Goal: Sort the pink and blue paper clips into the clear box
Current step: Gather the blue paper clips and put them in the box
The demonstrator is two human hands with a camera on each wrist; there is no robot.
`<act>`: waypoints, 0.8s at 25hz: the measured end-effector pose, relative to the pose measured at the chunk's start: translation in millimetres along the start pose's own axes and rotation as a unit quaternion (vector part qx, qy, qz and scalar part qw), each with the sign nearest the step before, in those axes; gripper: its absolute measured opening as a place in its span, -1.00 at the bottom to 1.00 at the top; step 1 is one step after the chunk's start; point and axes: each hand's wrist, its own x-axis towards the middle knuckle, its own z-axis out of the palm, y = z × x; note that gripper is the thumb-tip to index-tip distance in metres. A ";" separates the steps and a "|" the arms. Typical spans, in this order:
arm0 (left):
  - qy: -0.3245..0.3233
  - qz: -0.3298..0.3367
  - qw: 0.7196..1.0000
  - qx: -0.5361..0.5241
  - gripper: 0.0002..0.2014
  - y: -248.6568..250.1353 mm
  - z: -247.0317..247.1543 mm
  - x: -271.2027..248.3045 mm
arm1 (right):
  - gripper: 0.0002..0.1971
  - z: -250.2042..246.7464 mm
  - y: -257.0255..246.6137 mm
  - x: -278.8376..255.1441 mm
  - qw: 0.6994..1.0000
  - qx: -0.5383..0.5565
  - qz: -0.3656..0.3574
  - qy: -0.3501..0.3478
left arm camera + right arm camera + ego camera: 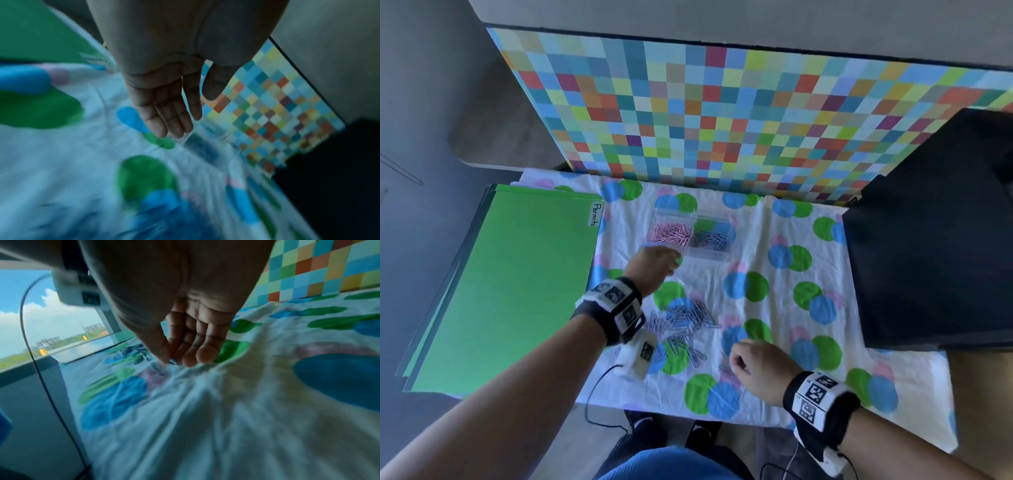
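R hand [185, 344] pinches blue clip [171, 363] (fingertips, above cloth).

Spotted cloth [774, 260] covers the table — on it: clear box [690, 236], loose paper clips [681, 325], green folder [506, 287].

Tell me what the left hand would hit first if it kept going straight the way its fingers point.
Probably the clear box: the left hand sits open just short of its near wall, fingers aimed at the pink clips' side. Its height above the cloth is unclear.
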 end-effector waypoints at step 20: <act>-0.073 0.113 0.967 0.216 -0.51 -45.3 49.3 -39.7 | -0.52 -9.0 -50.2 67.7 0.992 0.010 0.072 0.107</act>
